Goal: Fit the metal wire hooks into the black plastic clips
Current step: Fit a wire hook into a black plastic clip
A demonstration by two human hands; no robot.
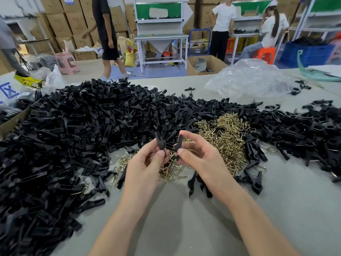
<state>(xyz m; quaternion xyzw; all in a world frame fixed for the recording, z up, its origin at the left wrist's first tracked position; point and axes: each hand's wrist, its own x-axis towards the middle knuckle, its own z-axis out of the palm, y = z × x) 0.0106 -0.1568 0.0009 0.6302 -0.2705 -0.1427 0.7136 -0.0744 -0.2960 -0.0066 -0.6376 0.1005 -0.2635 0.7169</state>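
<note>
Now your left grip (145, 167) pinches one black clip (160, 141), your right grip (201, 157) a second clip (179, 143), over wire hooks (225, 133).

This is a small factory assembly floor. Stacked cardboard cartons (60, 23) fill the wall from ten to twelve o'clock. White metal workbenches (160, 36) stand at twelve and one, where workers (224, 17) stand or sit on plastic stools (264, 54). Loose heaps of black plastic clips (83, 126) and brass-coloured wire hooks (227, 137) cover the big table (184, 218).
</note>
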